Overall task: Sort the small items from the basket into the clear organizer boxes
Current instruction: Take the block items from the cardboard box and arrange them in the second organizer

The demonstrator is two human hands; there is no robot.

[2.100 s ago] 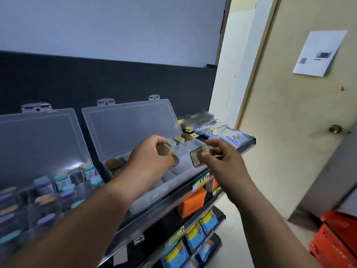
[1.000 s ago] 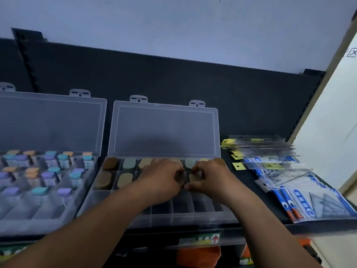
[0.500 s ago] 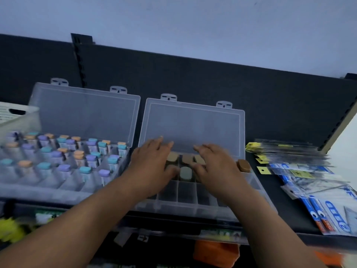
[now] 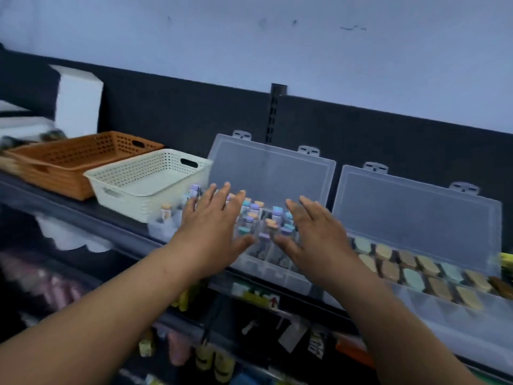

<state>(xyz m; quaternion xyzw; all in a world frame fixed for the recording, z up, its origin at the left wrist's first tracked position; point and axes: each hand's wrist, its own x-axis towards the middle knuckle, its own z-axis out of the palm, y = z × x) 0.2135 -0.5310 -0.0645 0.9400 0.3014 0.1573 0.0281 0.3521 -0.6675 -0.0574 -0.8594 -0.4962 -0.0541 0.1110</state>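
Both my hands are spread flat and empty over the left organizer box (image 4: 277, 262) at frame centre: the left hand (image 4: 211, 226) hovers over its left half, the right hand (image 4: 313, 234) over its right half, fingers splayed, pinching nothing. Whether the palms touch the caps I cannot tell.

Under them stand the small capped bottles (image 4: 263, 218), upright in their compartments, with lilac, teal and orange tops. The right organizer box (image 4: 444, 307), lower right of the frame, holds two rows of flat tan and pale-green pieces (image 4: 410, 268). Both lids stand open against the dark back panel. The cream basket (image 4: 150, 187), centre left, looks empty from here; the orange basket (image 4: 77, 159) sits just behind it, upper left.

The risk I see: the bottles are tall, narrow and packed close, so a sideways sweep of either palm could tip several and mix compartments. The box also sits near the shelf's front edge, so a push toward me might slide it off. Knocking the propped lid could drop it onto my fingers.

No brand or label is legible; the shelf-edge tags below are blurred.
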